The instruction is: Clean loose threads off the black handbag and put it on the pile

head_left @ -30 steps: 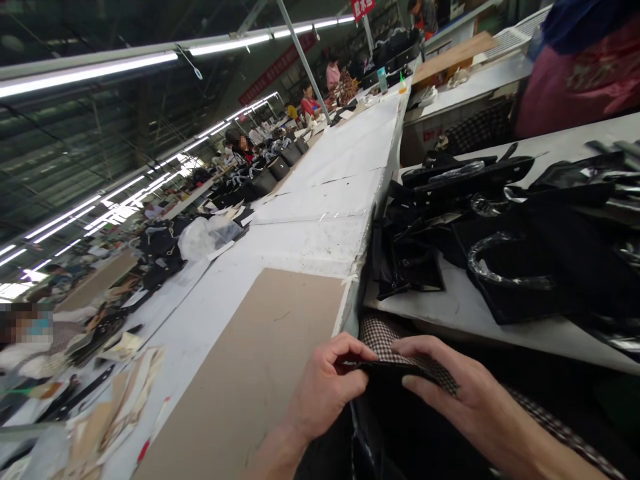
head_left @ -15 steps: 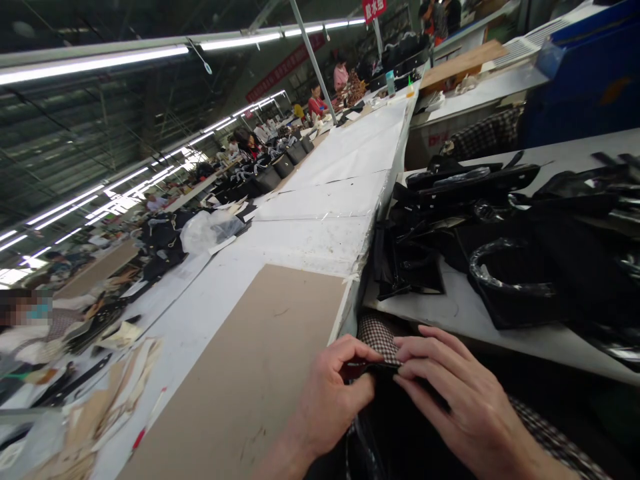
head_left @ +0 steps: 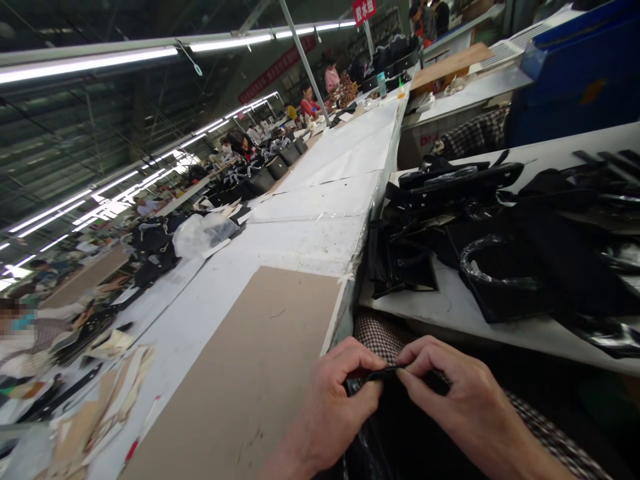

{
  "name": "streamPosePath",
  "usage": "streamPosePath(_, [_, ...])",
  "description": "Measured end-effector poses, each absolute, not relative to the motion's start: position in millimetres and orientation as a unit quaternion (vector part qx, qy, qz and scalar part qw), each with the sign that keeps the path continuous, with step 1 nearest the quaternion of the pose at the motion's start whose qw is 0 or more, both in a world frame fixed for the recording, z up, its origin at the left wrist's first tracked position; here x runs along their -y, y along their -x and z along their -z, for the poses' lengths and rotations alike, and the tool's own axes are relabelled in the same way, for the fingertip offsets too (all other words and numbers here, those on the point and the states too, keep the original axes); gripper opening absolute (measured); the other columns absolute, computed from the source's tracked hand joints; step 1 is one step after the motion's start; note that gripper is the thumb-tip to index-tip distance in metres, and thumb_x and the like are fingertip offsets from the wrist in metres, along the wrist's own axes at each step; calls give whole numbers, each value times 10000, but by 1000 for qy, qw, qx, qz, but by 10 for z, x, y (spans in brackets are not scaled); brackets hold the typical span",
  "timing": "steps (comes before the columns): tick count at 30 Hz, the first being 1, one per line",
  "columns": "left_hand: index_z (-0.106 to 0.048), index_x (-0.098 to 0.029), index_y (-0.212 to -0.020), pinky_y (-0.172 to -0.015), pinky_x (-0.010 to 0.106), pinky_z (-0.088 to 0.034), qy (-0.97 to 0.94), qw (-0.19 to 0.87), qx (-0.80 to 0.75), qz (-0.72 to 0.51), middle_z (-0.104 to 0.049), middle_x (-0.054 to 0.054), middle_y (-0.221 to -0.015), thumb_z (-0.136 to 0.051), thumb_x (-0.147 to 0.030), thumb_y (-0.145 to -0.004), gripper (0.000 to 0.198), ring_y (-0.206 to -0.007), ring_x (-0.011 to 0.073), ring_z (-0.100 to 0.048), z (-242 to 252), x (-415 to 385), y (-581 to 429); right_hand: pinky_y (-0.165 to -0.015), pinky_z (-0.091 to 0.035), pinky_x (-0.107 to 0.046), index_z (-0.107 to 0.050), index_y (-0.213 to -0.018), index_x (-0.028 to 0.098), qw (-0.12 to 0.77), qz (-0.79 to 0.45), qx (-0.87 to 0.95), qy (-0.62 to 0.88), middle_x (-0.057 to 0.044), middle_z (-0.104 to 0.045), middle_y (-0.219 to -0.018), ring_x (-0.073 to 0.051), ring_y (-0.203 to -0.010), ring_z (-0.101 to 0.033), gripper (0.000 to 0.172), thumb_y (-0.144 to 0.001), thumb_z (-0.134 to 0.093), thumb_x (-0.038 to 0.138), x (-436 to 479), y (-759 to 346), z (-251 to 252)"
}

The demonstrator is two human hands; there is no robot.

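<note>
A black bag [head_left: 403, 437] lies low in front of me, its dark body partly hidden by my hands. Thumb and forefinger of my left hand [head_left: 343, 403] pinch its upper edge. Close beside, my right hand [head_left: 457, 393] grips the same edge between thumb and curled fingers. The fingertips of both hands almost meet. Shiny clear plastic [head_left: 367, 447] shows on the bag's left side. Brown-and-white checked cloth [head_left: 375, 333] appears just beyond the hands.
To the left, a beige board [head_left: 250, 360] lies on a long white table [head_left: 320, 240]. On the right-hand table, black bags with plastic-wrapped handles [head_left: 480, 263] are piled. Tan strips [head_left: 100, 407] and a red pen [head_left: 133, 448] are at far left. A co-worker [head_left: 30, 330] sits across.
My right hand's fingers, stretched over the edge before, have curled into a pinch. The left hand keeps its pinch on the edge. The view has shifted slightly.
</note>
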State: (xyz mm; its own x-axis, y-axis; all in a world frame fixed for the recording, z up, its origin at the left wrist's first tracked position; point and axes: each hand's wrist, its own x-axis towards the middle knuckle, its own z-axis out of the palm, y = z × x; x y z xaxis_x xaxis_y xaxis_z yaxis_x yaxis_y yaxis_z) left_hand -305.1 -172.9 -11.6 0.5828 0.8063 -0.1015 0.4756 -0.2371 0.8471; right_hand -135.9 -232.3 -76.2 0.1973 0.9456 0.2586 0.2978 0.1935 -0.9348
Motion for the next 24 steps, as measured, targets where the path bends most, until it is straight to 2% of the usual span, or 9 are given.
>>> streamPosePath(5, [-667,-171,-798,-715,233,-468,-782,408,-435,-182,-614,18,-827,-662,-130,-807,42,-775,147,-588,111,1755,3000,-671,-475,-233,-534,-678,211,524,-328,547,565,22,-657,-818,-121,-742,-636,177,-853,-555,233,2318,1350,768])
streamPosePath(8, [-689,-174,-799,-711,229,-465,-795,386,-424,-198,-634,21,-812,-648,-144,-834,61,-761,144,-598,126,1768,2996,-692,-474,-239,-532,-698,215,524,-330,546,564,24,-656,-832,-125,-761,-633,163,-859,-550,235,2325,1350,787])
streamPosePath(12, [-732,-198,-860,-741,224,-470,-770,424,-425,-218,-672,23,-853,-657,-163,-846,84,-796,147,-622,180,1784,3029,-705,-468,-240,-523,-714,218,526,-342,543,558,27,-654,-844,-123,-770,-630,150,-860,-555,233,2346,1338,812])
streamPosePath(16, [-731,-190,-822,-682,212,-443,-706,476,-474,-223,-656,18,-819,-693,-216,-817,46,-754,141,-591,261,1802,3031,-704,-463,-237,-517,-713,224,526,-359,543,547,31,-652,-837,-121,-763,-630,153,-860,-558,233,2372,1315,849])
streamPosePath(19, [-673,-164,-769,-649,210,-426,-661,509,-505,-222,-617,11,-781,-694,-242,-788,84,-715,136,-554,305,1803,3006,-736,-474,-241,-504,-822,237,530,-423,511,528,33,-674,-862,-130,-793,-646,86,-854,-583,253,2355,1289,880])
streamPosePath(22, [-579,-168,-694,-653,209,-413,-676,487,-502,-231,-550,-9,-720,-644,-210,-768,106,-693,129,-505,303,1767,2994,-763,-479,-250,-438,-1007,247,535,-506,446,509,34,-710,-870,-147,-826,-668,277,-817,-638,252,2297,1257,862])
streamPosePath(24, [-547,-177,-677,-657,208,-411,-710,463,-485,-214,-518,-13,-704,-614,-200,-765,114,-692,131,-492,273,1718,2996,-744,-477,-244,-439,-1007,238,539,-521,427,506,36,-728,-828,-149,-787,-675,323,-780,-667,216,2259,1254,823])
